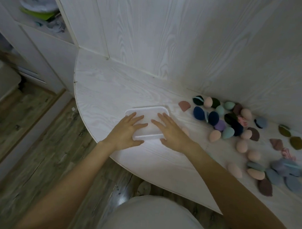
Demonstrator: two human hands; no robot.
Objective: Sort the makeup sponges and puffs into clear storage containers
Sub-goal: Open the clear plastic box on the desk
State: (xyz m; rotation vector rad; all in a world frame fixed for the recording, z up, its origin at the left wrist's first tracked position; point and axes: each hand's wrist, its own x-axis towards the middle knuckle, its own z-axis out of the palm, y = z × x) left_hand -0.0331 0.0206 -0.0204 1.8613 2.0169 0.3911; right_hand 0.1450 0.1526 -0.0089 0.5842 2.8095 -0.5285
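A clear plastic storage container with a flat lid lies on the white wood-grain table. My left hand rests flat on its left side, fingers spread and straight. On its right side my right hand lies flat as well. To the right, several makeup sponges and puffs are scattered: a dark blue puff, a purple sponge, peach egg-shaped sponges, a teal sponge and a pink wedge puff.
A white panelled wall backs the table and turns a corner at the right. The table's curved front edge drops to a wood floor. White shelves with cloth items stand at the far left.
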